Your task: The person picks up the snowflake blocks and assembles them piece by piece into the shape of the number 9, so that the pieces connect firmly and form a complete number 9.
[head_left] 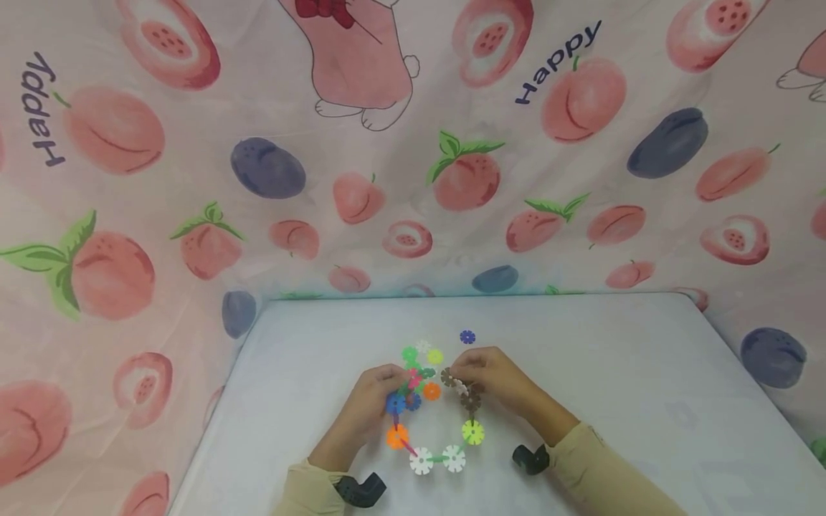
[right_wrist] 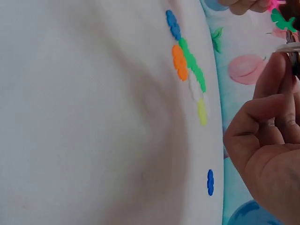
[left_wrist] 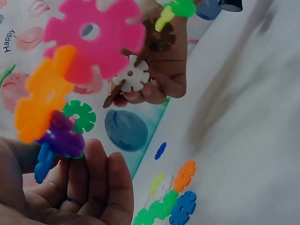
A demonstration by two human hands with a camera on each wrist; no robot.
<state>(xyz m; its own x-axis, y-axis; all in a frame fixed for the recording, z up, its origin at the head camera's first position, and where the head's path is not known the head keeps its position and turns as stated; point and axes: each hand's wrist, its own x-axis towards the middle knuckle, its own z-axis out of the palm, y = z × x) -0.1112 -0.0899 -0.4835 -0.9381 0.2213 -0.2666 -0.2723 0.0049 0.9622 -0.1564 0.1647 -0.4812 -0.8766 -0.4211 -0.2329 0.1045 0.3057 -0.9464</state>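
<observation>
A chain of slotted plastic snowflake discs hangs in a loop between my two hands, in white, yellow, orange, blue and brown. My left hand grips its left end, near a pink disc, an orange disc and a purple disc. At the other end my right hand pinches a brown disc; a white disc is close by its fingers. The two ends are apart in the head view. In the right wrist view the right hand's discs are mostly cut off by the frame edge.
Loose discs lie on the white table behind the loop, among them a green disc, a yellow disc and an orange disc. Farther back lies a dark blue disc. A fruit-print cloth hangs behind the table.
</observation>
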